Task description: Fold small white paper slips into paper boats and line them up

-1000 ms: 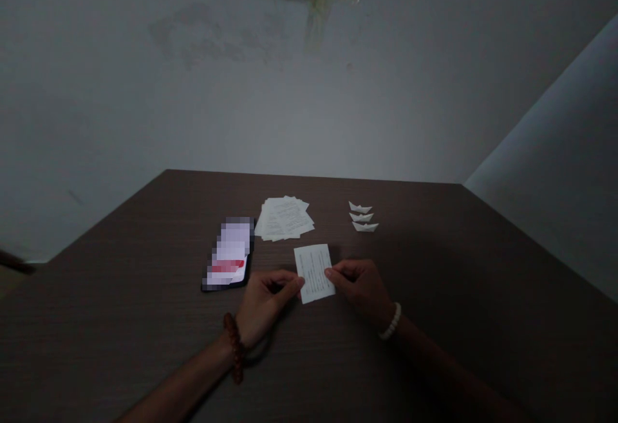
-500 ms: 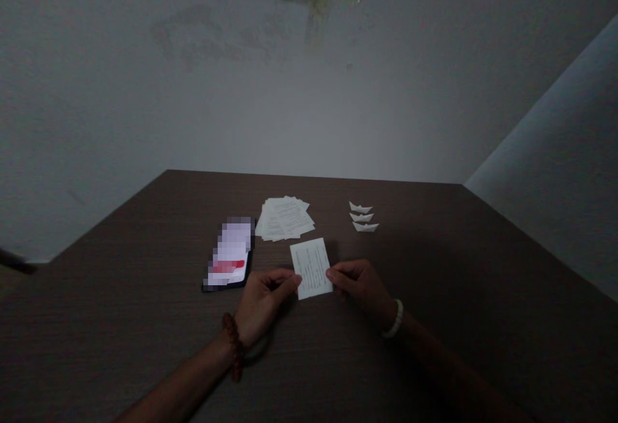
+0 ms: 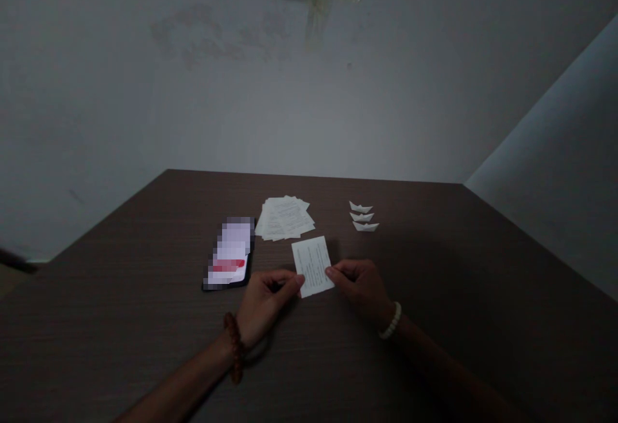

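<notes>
Roughly square, printed white sheet (image 3: 313, 266)

Your dark brown, faintly grained table (image 3: 458, 249) carries, from your left, a phone (image 3: 228, 252) with its screen lit, a loosely fanned pile of printed sheets (image 3: 284, 218) just beside it, and, farther right, three small white paper boats (image 3: 362, 218), one behind another.

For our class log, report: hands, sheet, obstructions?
Left hand, right hand pinching opposite edges of printed sheet. Print faces up. Phone, paper pile, paper boats apart from it.
</notes>
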`<action>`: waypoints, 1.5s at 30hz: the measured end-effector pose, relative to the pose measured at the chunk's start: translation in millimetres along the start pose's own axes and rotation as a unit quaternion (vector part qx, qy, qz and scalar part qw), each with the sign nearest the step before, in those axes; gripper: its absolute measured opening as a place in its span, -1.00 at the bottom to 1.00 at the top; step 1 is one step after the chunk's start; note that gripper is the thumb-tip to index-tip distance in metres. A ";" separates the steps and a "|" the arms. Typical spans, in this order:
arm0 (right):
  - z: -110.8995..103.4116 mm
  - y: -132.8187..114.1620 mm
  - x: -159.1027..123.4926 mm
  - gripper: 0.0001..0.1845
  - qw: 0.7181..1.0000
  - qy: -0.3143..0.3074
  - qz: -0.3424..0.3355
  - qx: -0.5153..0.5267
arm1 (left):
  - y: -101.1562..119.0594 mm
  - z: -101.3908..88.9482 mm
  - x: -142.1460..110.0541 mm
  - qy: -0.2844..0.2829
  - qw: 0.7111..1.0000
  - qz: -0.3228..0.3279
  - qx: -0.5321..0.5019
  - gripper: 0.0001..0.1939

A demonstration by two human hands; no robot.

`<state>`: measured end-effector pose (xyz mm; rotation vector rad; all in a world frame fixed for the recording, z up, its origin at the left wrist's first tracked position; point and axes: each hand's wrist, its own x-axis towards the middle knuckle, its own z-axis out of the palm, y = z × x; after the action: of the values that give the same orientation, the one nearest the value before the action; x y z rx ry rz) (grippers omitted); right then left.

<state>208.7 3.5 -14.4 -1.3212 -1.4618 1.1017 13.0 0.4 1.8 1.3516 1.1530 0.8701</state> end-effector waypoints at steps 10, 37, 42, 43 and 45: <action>0.7 -5.5 -0.6 -0.70 1.000 -0.014 -0.001 0.014 | -3.3 -0.7 -0.6 -0.023 0.999 0.010 0.039 -0.61; 0.2 1.8 -0.2 -0.75 0.997 -0.075 -0.017 0.025 | -0.7 -3.8 0.6 0.061 0.997 0.029 0.028 -0.71; 2.3 3.2 0.5 -0.75 0.997 -0.050 0.007 0.061 | 1.6 -0.2 -1.5 0.021 0.997 0.028 0.072 -0.69; 2.2 3.6 0.7 -0.75 0.997 -0.056 0.009 0.055 | 0.9 -0.2 -1.0 0.027 0.995 0.035 0.086 -0.70; 1.7 4.2 1.3 -0.76 0.997 -0.065 0.010 0.031 | -1.6 -0.7 0.7 0.049 0.992 0.049 0.108 -0.74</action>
<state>207.9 4.9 -18.9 -1.2428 -1.4985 1.2566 12.3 1.1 0.3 1.5680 1.2942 0.9100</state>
